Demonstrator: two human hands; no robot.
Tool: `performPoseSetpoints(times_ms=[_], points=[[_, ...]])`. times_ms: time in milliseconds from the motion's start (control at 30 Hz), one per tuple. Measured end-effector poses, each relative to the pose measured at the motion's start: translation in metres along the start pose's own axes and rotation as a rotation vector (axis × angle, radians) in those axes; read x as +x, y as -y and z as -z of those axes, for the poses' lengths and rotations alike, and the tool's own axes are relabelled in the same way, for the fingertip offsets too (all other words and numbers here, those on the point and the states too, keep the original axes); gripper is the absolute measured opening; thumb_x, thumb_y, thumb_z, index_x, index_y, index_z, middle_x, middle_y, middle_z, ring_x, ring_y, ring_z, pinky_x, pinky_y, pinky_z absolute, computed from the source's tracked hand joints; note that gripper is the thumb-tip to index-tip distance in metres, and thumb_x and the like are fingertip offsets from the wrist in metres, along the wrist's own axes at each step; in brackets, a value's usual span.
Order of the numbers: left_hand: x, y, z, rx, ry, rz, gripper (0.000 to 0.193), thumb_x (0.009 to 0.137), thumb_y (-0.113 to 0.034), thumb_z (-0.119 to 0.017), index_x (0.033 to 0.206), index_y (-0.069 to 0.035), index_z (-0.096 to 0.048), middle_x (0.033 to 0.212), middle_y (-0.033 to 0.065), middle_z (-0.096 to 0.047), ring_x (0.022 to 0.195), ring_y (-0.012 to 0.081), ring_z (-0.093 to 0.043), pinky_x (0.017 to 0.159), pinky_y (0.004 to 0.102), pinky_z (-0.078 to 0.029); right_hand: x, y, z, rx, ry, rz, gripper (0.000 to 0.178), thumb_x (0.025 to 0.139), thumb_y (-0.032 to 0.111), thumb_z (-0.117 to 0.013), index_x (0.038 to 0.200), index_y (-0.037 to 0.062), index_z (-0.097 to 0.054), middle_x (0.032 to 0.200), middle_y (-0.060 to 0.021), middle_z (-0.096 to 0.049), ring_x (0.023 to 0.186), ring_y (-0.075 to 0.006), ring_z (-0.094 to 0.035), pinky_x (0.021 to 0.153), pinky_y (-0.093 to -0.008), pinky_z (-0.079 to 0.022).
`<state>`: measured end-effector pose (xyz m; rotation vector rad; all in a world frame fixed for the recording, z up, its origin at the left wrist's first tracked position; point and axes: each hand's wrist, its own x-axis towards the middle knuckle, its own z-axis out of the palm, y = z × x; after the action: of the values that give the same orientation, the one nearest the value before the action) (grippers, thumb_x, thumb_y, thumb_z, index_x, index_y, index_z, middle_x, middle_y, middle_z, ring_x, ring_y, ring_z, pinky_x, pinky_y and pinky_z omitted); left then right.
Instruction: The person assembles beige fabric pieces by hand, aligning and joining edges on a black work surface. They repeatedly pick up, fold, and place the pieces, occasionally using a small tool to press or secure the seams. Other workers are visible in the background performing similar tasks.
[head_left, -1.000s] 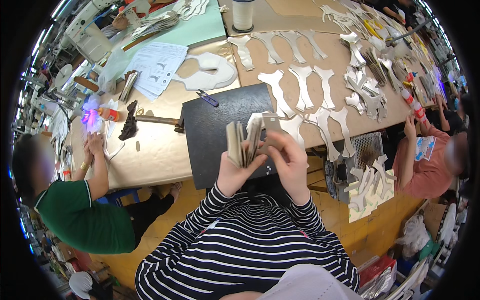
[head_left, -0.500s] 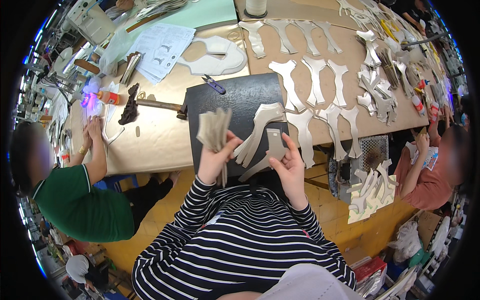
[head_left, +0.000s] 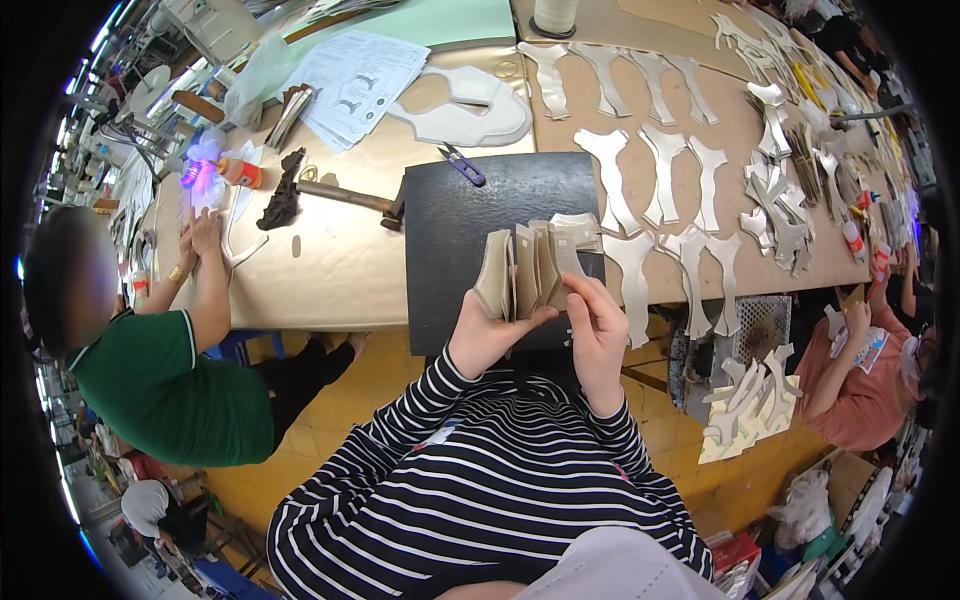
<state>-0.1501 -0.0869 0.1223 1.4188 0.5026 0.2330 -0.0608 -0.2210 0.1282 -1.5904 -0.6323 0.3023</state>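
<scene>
Upright in my left hand (head_left: pixel 483 335) is a stack of cut beige shoe-upper pieces (head_left: pixel 497 270), gripped at its lower end with the upper edges fanned apart. My right hand (head_left: pixel 598 330) is closed at the right side of this stack, its fingers pinching an edge among the pieces; the fingertips are partly hidden. Behind the stack, more pale cut pieces (head_left: pixel 575 228) lie at the right edge of a black mat (head_left: pixel 435 260), partly covered from view. Small purple-handled thread snips (head_left: pixel 464 167) lie at the mat's far edge.
A hammer (head_left: pixel 350 195) rests left of the mat, beside a dark cloth (head_left: pixel 282 190). Rows of cream cut pieces (head_left: pixel 605 165) cover the table at right. Paper sheets (head_left: pixel 362 85) and a white pattern shape (head_left: pixel 480 118) lie beyond. A co-worker in green (head_left: pixel 170 385) works at left, another (head_left: pixel 860 365) at right.
My left hand has brought its stack rightward and inward to meet my right hand. The single curved piece held in my right hand before no longer shows separately. The view has shifted slightly.
</scene>
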Motion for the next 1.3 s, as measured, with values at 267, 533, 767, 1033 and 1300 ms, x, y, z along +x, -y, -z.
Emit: performPoseSetpoints(times_ms=[267, 533, 767, 1033, 1300], points=[[-0.012, 0.000, 0.005, 0.022, -0.006, -0.065, 0.044, 0.077, -0.012, -0.084, 0.111, 0.001, -0.061, 0.098, 0.0059, -0.067, 0.084, 0.0116, -0.064, 0.072, 0.0265, -0.055, -0.007, 0.008, -0.008, 0.073, -0.013, -0.115, 0.023, 0.091, -0.002, -0.063, 0.113, -0.0060, -0.063, 0.102, -0.0078, -0.062, 0.080, -0.0091, -0.059, 0.066, -0.0202, -0.048], [-0.019, 0.002, 0.008, 0.147, -0.005, -0.093, 0.057, 0.069, -0.021, -0.091, 0.112, 0.000, -0.060, 0.102, 0.0047, -0.064, 0.090, 0.0128, -0.062, 0.078, 0.0279, -0.054, -0.007, 0.012, -0.012, 0.044, -0.091, -0.035, 0.024, 0.089, -0.003, -0.062, 0.113, -0.0002, -0.066, 0.118, -0.0092, -0.058, 0.081, -0.0094, -0.059, 0.065, -0.0211, -0.048], [-0.022, -0.002, 0.012, 0.123, 0.032, 0.056, 0.059, 0.069, -0.019, -0.092, 0.114, 0.000, -0.058, 0.103, 0.0037, -0.062, 0.092, 0.0121, -0.059, 0.081, 0.0272, -0.052, -0.010, 0.013, -0.006, -0.076, -0.033, 0.011, 0.024, 0.088, 0.004, -0.066, 0.111, -0.0007, -0.068, 0.115, -0.0096, -0.060, 0.074, -0.0098, -0.056, 0.060, -0.0215, -0.044], [-0.022, 0.003, 0.012, 0.054, 0.038, 0.012, 0.055, 0.074, -0.017, -0.087, 0.116, 0.002, -0.058, 0.094, 0.0043, -0.066, 0.079, 0.0091, -0.060, 0.069, 0.0250, -0.052, -0.011, 0.014, -0.009, -0.041, -0.066, -0.033, 0.033, 0.081, 0.009, -0.075, 0.110, -0.0028, -0.066, 0.116, -0.0101, -0.059, 0.078, -0.0111, -0.058, 0.061, -0.0225, -0.046], [-0.023, 0.006, 0.015, 0.025, 0.110, 0.052, 0.071, 0.076, -0.014, -0.084, 0.136, 0.002, -0.049, 0.124, 0.0093, -0.059, 0.110, 0.0158, -0.059, 0.094, 0.0307, -0.051, -0.011, 0.019, -0.009, -0.042, -0.031, -0.031, 0.045, 0.074, 0.011, -0.082, 0.113, -0.0013, -0.064, 0.118, -0.0111, -0.057, 0.090, -0.0160, -0.062, 0.066, -0.0248, -0.051]])
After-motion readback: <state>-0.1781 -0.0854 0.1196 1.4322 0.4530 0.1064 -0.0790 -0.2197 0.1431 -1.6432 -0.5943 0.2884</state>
